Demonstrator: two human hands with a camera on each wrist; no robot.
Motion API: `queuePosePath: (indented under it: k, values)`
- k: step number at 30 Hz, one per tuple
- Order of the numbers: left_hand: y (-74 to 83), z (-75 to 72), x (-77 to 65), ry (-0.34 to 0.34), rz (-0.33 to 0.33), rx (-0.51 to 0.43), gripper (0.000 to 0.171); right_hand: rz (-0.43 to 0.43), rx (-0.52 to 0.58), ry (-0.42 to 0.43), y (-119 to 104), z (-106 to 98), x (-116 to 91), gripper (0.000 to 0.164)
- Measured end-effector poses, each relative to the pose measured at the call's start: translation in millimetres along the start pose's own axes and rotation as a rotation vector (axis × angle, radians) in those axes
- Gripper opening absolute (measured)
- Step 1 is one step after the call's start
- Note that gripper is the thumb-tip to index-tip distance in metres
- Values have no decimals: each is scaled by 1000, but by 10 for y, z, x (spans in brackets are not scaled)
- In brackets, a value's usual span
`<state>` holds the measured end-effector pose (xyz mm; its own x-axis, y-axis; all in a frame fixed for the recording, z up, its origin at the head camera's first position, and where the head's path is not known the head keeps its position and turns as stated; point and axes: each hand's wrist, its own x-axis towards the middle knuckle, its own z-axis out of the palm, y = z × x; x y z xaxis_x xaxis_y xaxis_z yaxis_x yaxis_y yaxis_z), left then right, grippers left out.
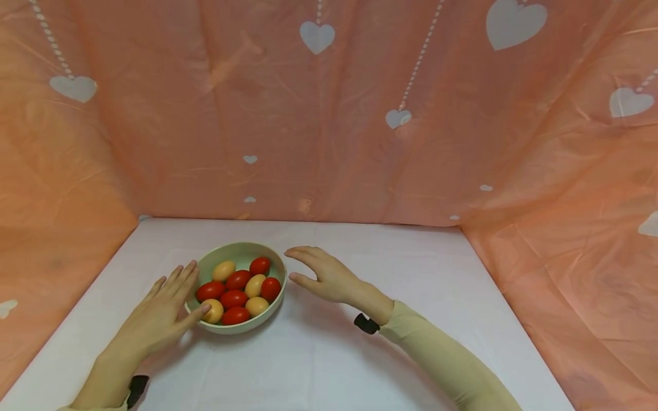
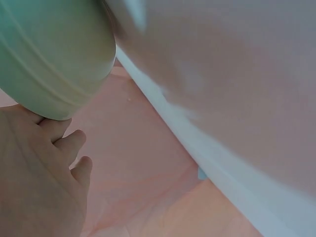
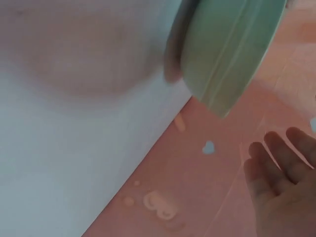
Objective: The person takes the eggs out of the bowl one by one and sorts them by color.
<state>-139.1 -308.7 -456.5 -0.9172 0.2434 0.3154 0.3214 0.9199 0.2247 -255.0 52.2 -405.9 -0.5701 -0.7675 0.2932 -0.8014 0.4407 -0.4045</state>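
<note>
A pale green bowl (image 1: 245,328) stands on the white table, left of the middle in the head view. Several red eggs (image 1: 233,299) and several yellowish eggs (image 1: 256,306) lie inside it. My left hand (image 1: 159,317) is at the bowl's left side with fingers extended, its thumb reaching over the near rim. In the left wrist view, the fingers of that hand meet the edge of the bowl (image 2: 54,59). To the right of the bowl, my right hand (image 1: 329,277) hovers with relaxed fingers, holding nothing. The right wrist view shows a gap between its fingers and the bowl (image 3: 227,54).
A white cloth (image 1: 360,365) covers the table. Orange-pink curtains with white hearts (image 1: 329,142) hang along the back and both sides. Black bands (image 1: 366,323) circle both wrists.
</note>
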Motion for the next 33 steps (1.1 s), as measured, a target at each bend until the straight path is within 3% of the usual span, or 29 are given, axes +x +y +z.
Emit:
queuePosePath:
  k: [15,22,33]
  values:
    - [-3,7,7,16,7,-7,83,-195,-99,-287,-74,131,496,28]
    - [9,1,14,15,1,-19,84,-214,-159,-391,-107,157,638,27]
    - [24,11,6,33,1,-27,84,-220,-163,-504,-94,187,782,28]
